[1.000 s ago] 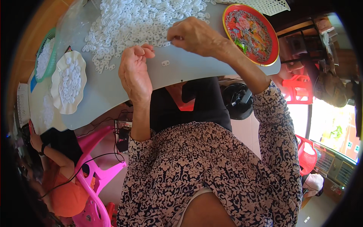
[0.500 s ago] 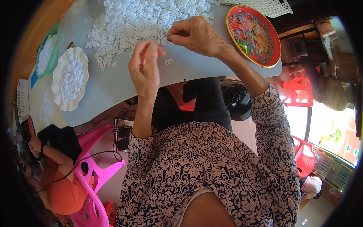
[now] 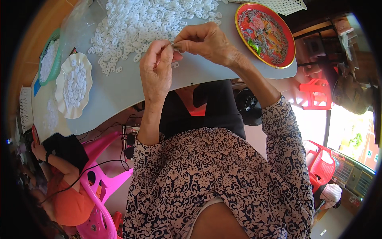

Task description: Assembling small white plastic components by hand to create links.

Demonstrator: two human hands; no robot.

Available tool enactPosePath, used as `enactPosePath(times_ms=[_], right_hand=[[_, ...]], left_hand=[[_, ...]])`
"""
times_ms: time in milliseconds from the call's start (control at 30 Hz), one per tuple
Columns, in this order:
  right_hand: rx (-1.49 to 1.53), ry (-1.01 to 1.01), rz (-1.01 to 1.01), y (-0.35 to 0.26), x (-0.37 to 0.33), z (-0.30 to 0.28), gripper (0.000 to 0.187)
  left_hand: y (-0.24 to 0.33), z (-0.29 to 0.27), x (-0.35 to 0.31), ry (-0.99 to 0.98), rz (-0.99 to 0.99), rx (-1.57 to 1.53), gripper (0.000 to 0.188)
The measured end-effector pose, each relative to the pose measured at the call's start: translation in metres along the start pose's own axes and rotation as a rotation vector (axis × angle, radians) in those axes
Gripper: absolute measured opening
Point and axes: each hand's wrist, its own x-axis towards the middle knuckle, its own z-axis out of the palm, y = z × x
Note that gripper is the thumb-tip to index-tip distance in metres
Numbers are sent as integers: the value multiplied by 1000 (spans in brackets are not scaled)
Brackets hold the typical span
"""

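Note:
My left hand (image 3: 158, 65) and my right hand (image 3: 207, 43) meet fingertip to fingertip above the table's near edge. Both are closed in a pinch. Whatever lies between the fingertips is too small and covered to make out. Beyond them spreads a heap of small white oval plastic pieces with two holes (image 3: 135, 28). One such white piece (image 3: 175, 65) lies on the table just under my hands. To the right, a round red tray (image 3: 293, 51) with a gold rim and flower print holds many small thin metal-looking bits.
At the left stand a cream scalloped dish (image 3: 59, 91) and a green basket (image 3: 55, 36), both with white pieces. A white perforated basket (image 3: 288, 6) is at the far right. A person in orange (image 3: 73, 203) sits at lower left by a pink plastic chair (image 3: 113, 183).
My hands were apart and have come together at the fingertips. My right hand moved slightly down and toward the left one, whose fingers closed into a pinch.

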Motion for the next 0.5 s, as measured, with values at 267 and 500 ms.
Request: enactPosePath(times_ms=[267,500], right_hand=[[-136,47,36,-3,2,-17,13],[-613,71,-184,15,15,-47,13]], left_hand=[[-5,6,-3,-23,-95,-206,13],[-4,7,-8,12,-84,-207,11]])
